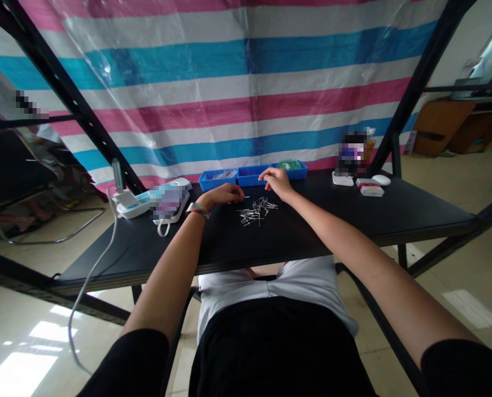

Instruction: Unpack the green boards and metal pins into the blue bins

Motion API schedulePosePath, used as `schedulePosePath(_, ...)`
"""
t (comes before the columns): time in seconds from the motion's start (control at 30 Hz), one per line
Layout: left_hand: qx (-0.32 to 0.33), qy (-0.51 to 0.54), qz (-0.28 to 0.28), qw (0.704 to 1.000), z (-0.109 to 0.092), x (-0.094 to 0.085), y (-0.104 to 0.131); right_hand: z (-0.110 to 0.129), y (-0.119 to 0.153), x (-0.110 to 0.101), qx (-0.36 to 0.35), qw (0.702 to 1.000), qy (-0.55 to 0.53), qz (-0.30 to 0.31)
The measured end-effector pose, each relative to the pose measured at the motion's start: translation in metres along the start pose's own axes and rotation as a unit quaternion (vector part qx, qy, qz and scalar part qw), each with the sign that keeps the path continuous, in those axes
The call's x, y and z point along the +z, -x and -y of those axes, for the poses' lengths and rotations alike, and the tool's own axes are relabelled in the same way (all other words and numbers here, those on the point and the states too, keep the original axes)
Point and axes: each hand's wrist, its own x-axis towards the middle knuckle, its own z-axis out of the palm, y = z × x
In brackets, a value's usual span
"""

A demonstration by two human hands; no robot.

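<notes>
Dozens of thin metal pins (257,211) lie scattered on the black table (353,220), just in front of the blue trays (249,176). Left hand (225,195) is curled, pinching one pin at the pile's left edge. Right hand (275,180) hovers over the pile, fingertips pinched; contents too small to tell. Pins look light, stiff, slippery: best taken mid-shaft, fingertip pinch.

No text, label, brand, number or sign can be read anywhere here. The small red-and-white box (371,189) near the far right edge of the surface carries print, but it is too small to make out. The item (166,202) toward the far left edge and the one (352,154) at the far right edge are both blurred into blocks, so nothing on them is legible. The striped sheet (237,82) behind bears no lettering.
</notes>
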Motion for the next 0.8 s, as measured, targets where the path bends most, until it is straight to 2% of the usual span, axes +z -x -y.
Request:
schedulePosePath(0.17,0.048,0.066,-0.163,0.983,-0.004,0.006,-0.002,0.006,0.006,0.005,0.037,0.996,-0.026,0.079)
schedulePosePath(0.23,0.076,0.083,-0.195,0.974,-0.008,0.01,-0.003,0.009,0.008,0.007,0.045,0.993,-0.032,0.107)
schedulePosePath(0.37,0.119,0.108,-0.207,0.965,-0.012,0.014,-0.004,0.015,0.012,0.01,0.055,0.99,-0.047,0.12)
schedulePosePath(0.5,0.139,0.115,-0.183,0.966,-0.011,0.015,-0.005,0.019,0.014,0.01,0.076,0.99,-0.05,0.112)
schedulePosePath(0.67,0.158,0.119,-0.177,0.964,-0.01,0.017,-0.008,0.019,0.015,0.009,0.101,0.99,-0.034,0.088)
schedulePosePath(0.8,0.152,0.148,-0.189,0.959,-0.009,0.019,-0.01,0.018,0.014,0.01,0.1,0.989,-0.042,0.098)
